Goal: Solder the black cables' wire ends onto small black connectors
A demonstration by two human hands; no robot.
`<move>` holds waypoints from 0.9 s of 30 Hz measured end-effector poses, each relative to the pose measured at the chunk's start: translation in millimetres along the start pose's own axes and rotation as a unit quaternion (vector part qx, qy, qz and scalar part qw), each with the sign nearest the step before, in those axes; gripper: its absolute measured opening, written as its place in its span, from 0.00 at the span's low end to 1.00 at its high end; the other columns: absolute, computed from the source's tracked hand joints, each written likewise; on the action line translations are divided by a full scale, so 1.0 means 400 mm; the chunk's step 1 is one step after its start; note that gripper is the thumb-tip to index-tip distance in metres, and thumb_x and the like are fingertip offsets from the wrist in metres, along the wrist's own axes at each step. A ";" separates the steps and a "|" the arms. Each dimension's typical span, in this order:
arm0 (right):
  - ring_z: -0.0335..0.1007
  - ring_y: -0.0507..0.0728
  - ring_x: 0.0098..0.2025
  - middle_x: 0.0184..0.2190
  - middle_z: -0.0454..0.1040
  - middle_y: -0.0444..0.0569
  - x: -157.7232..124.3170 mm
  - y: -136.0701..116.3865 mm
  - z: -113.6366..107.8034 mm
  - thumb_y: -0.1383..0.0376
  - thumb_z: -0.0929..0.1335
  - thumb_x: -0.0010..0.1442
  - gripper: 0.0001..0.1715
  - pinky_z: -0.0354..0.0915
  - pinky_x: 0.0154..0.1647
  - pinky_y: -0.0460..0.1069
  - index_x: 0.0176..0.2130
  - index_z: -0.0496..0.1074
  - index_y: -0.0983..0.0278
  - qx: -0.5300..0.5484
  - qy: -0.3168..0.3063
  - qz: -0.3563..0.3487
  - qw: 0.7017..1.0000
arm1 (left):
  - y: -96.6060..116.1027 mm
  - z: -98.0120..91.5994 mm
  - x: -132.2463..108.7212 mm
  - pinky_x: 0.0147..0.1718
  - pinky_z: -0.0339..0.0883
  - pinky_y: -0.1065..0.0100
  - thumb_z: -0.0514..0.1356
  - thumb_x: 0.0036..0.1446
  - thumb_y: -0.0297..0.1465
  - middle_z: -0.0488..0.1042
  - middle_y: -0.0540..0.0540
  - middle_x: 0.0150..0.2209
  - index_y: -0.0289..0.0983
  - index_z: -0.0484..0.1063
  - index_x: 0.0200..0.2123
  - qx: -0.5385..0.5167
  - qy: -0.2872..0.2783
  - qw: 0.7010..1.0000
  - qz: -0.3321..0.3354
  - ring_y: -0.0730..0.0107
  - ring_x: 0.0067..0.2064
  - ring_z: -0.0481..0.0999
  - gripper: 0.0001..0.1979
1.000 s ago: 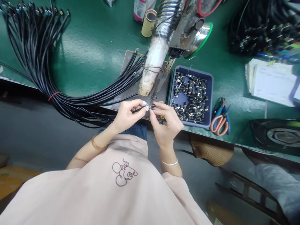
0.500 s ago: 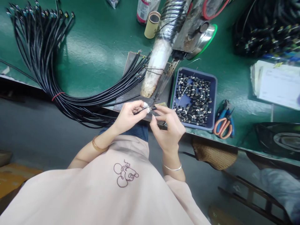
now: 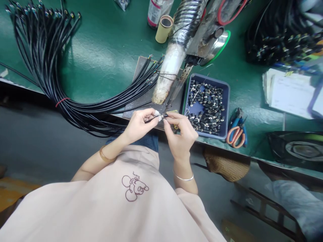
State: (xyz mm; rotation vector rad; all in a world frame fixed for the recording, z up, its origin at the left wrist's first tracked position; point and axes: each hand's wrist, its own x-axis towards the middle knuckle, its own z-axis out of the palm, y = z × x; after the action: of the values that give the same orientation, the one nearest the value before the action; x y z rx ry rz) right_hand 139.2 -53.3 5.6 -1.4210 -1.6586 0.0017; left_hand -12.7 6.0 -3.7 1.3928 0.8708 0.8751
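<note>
Left of the tip of the soldering iron [image 3: 182, 78], the left hand [image 3: 138, 125] pinches a black cable [image 3: 149, 120], its long axis roughly left to right. Just on the wearer's side of that tip, the cable's end faces a small black connector [image 3: 165, 116], nearly in line; contact cannot be told. Right of the tip, the right hand [image 3: 182, 132] grips the connector between thumb and fingers.

The right fingers [image 3: 176, 117] partly hide a black piece [image 3: 165, 116] (details too tiny); the top edge crops a bottle [image 3: 154, 12].
</note>
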 end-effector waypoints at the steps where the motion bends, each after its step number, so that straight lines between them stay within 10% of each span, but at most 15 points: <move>1: 0.84 0.57 0.43 0.39 0.84 0.46 0.003 0.000 0.002 0.69 0.71 0.66 0.06 0.78 0.44 0.52 0.35 0.73 0.59 0.001 0.002 0.000 1.000 | 0.001 0.001 0.001 0.26 0.55 0.73 0.61 0.58 0.35 0.62 0.54 0.23 0.35 0.71 0.29 0.004 0.005 1.000 0.008 0.78 0.25 0.59 0.09; 24: 0.84 0.56 0.43 0.39 0.84 0.47 -0.007 -0.018 -0.020 0.71 0.72 0.63 0.08 0.79 0.45 0.51 0.34 0.71 0.59 0.038 -0.002 0.007 0.999 | 0.010 0.000 -0.010 0.25 0.58 0.74 0.65 0.55 0.36 0.66 0.53 0.22 0.35 0.71 0.27 -0.019 -0.016 1.000 -0.013 0.78 0.24 0.62 0.11; 27: 0.83 0.53 0.33 0.38 0.84 0.45 -0.015 -0.025 -0.020 0.69 0.71 0.66 0.05 0.76 0.33 0.47 0.37 0.72 0.59 0.090 0.043 0.075 0.992 | 0.012 -0.005 -0.015 0.27 0.62 0.74 0.66 0.52 0.32 0.70 0.52 0.24 0.34 0.75 0.30 -0.039 -0.029 0.999 -0.023 0.78 0.25 0.65 0.07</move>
State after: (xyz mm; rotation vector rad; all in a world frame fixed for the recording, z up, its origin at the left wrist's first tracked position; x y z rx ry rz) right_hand 136.0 -65.7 11.8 -1.3839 -1.4413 0.1693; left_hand -17.0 1.2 1.1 1.3188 0.8131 0.8213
